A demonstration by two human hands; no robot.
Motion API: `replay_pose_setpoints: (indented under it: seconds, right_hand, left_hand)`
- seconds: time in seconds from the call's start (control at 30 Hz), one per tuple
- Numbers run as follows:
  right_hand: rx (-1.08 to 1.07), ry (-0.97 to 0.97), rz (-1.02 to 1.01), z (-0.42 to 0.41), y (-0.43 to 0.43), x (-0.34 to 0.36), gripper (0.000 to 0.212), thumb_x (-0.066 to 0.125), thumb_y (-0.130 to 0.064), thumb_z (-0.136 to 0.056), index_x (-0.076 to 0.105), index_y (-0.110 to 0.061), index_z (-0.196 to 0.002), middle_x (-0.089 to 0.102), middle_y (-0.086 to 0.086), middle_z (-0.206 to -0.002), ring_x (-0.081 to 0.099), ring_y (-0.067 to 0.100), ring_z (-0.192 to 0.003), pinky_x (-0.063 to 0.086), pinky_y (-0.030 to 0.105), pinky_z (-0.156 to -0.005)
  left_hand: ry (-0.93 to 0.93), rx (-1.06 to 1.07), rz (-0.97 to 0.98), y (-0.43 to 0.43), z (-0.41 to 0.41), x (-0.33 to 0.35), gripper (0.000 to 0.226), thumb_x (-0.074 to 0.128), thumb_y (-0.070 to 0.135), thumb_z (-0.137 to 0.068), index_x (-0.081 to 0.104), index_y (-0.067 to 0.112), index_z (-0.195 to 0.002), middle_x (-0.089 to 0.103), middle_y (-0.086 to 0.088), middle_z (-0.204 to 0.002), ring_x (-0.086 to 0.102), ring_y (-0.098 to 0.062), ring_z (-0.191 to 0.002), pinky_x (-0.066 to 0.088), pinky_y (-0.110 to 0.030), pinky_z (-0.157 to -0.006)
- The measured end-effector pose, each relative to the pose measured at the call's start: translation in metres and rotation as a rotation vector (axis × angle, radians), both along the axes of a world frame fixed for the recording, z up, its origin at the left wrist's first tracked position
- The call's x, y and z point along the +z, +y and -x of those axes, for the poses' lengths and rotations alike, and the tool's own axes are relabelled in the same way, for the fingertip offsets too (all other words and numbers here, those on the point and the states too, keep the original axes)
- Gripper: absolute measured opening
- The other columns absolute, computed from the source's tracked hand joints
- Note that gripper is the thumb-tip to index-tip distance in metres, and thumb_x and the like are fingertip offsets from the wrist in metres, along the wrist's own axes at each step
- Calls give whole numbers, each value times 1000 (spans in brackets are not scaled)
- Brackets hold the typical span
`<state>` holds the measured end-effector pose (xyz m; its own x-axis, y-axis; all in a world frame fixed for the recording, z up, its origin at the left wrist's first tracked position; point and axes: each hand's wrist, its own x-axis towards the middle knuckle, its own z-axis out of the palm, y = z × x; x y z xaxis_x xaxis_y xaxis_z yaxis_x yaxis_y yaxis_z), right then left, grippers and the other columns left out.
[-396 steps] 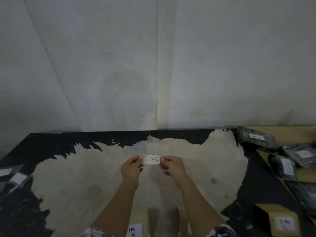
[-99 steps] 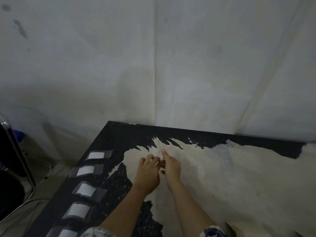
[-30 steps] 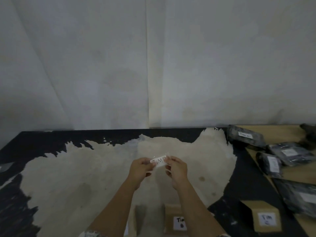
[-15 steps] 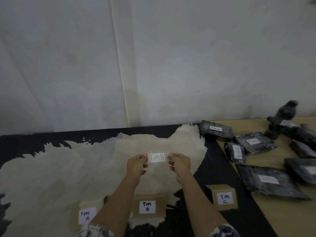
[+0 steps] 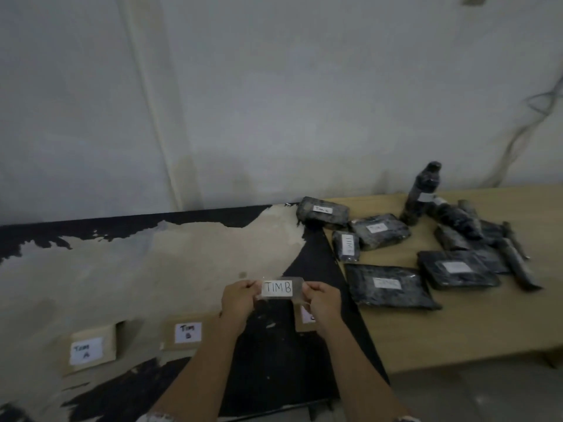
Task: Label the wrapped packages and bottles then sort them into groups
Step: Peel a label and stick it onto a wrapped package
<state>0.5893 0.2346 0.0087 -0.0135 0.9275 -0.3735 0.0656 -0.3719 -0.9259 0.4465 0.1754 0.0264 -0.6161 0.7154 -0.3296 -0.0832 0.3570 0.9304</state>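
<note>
Label (image 5: 281,288) marked TIM B, pinched at both ends, not yet stuck on any pkg.

Nearest: gripped by L hand (image 5: 239,300) at one end and R hand (image 5: 323,300) at the other, fingers curled; held taut in air above dark worn surface (image 5: 182,263). Below hands: TIM A box (image 5: 88,350), TIM B box (image 5: 185,332), third box (image 5: 301,319) half hidden behind R wrist, marking unreadable. Further right, on wooden surface (image 5: 457,330): black-wrapped packages (image 5: 390,286), several w/ white tags; wrapped bottle (image 5: 422,193) upright at rear. Vs. 0.5 s ago: same two-hand grip, same label, view swung right, more pkgs exposed. Vs. approx. 13 s ago: TIM C then, TIM B now. Probable next step: pick untagged pkg, apply.
</note>
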Motion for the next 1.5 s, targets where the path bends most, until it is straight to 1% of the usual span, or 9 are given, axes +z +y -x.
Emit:
replay_pose_setpoints:
  seconds: [0.13, 0.3, 0.47, 0.63, 0.83, 0.97, 1.1, 1.33, 1.5]
  right_hand:
    - [-81, 21, -4, -55, 14, -3, 12, 59, -9, -91, 66, -11, -81, 68, 9, -82, 64, 20, -76, 54, 32, -66]
    - [-91, -11, -64, -110, 47, 0, 13, 59, -11, -91, 65, -14, -80, 65, 4, -79, 59, 14, -74, 52, 30, -71]
    - [-81, -66, -68, -180, 105, 5, 20, 64, -10, -88, 65, -16, -69, 64, 1, -69, 58, 18, -72, 52, 35, -74]
    - [-51, -127, -102, -257, 158, 15, 5, 63, -15, -90, 67, -13, -88, 67, 4, -85, 61, 19, -85, 53, 37, -85]
    - [-109, -200, -88, -322, 202, 13, 16, 57, -16, -93, 68, -5, -97, 66, 9, -86, 63, 26, -85, 54, 44, -83]
    - [-180, -182, -69, -345, 223, 13, 18, 53, -13, -95, 66, -2, -100, 62, 10, -88, 57, 24, -84, 51, 41, -82]
    - [-207, -258, -66, -361, 249, 12, 20, 47, -13, -97, 63, -1, -103, 60, 11, -93, 54, 21, -81, 43, 33, -74]
    - [-170, -573, 48, -369, 316, 2, 30, 46, -22, -95, 65, -9, -114, 50, 18, -130, 45, 37, -120, 36, 47, -105]
    - [-61, -647, 186, -361, 347, -4, 38, 42, -27, -94, 56, -2, -119, 50, 19, -132, 45, 37, -122, 30, 48, -109]
  left_hand:
    - [14, -111, 4, 22, -54, -1, 17, 57, 18, -93, 69, 8, -98, 69, -7, -92, 62, -17, -81, 49, -26, -67]
    - [14, -127, 14, 62, -105, -4, 18, 60, 20, -91, 70, 8, -100, 70, -10, -96, 66, -24, -89, 54, -38, -86]
    - [18, -121, -21, 120, -175, -3, 16, 62, 20, -90, 72, 9, -96, 70, -7, -88, 62, -17, -78, 49, -31, -75]
    - [41, -125, -52, 174, -249, 9, 16, 63, 15, -89, 72, 5, -96, 68, -8, -87, 60, -15, -77, 49, -26, -70]
    - [80, -139, -49, 219, -319, 11, 18, 66, 17, -87, 72, 4, -99, 68, -5, -91, 61, -17, -86, 51, -28, -80]
    - [73, -145, -20, 245, -350, 10, 14, 65, 21, -88, 71, 9, -91, 66, -2, -84, 56, -11, -73, 46, -20, -64]
    - [44, -181, 20, 271, -372, 3, 11, 66, 21, -86, 69, 18, -76, 69, -3, -88, 64, -19, -89, 53, -34, -85]
    - [71, -172, 79, 331, -388, -7, 16, 65, 20, -87, 72, 13, -99, 68, -1, -96, 61, -14, -88, 48, -26, -79]
    - [88, -107, 153, 365, -387, -7, 21, 63, 22, -88, 71, 12, -104, 68, -4, -105, 61, -19, -97, 48, -28, -82]
